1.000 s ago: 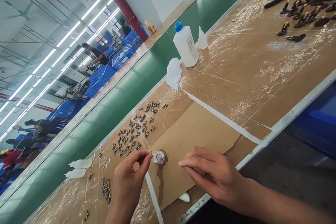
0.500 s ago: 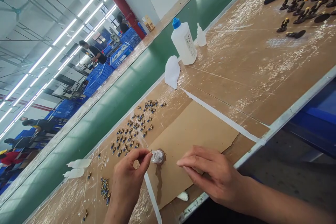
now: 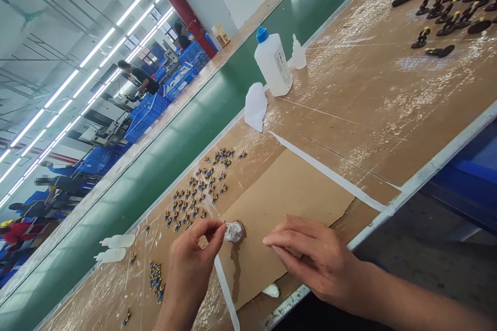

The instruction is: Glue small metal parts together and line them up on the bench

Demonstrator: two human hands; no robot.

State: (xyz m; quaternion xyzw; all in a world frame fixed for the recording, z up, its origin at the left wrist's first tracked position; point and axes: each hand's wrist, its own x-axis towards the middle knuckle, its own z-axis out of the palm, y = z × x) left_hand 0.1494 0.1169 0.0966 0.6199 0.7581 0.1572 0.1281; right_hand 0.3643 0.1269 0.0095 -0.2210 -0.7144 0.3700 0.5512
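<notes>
My left hand (image 3: pixel 200 253) is closed in a pinch, thumb and index fingertip meeting at the near-left side of a small clear cup (image 3: pixel 234 231) with whitish stuff in it. Whether the fingertips grip the cup or some tiny piece beside it is hidden. The cup stands on a brown cardboard sheet (image 3: pixel 295 191), a dark wet streak running from its foot. Over the sheet's right part hovers my right hand (image 3: pixel 306 251), thumb and fingers drawn together, apart from the cup. Anything between those fingertips is too small to make out. Small blue-and-yellow figurines (image 3: pixel 202 186) lie scattered beyond my left hand.
A large blue-capped bottle (image 3: pixel 274 64), a small dropper bottle (image 3: pixel 298 53) and a white scrap (image 3: pixel 255 107) are at the back. Two squeeze bottles (image 3: pixel 116 241) lie at left. Dark figurines on bases (image 3: pixel 446 18) stand at upper right. A green belt (image 3: pixel 186 139) runs behind.
Both hands keep the same pose, and the cup stays where it was. The view shifts very slightly. Far off at left, people in the background have moved a little.
</notes>
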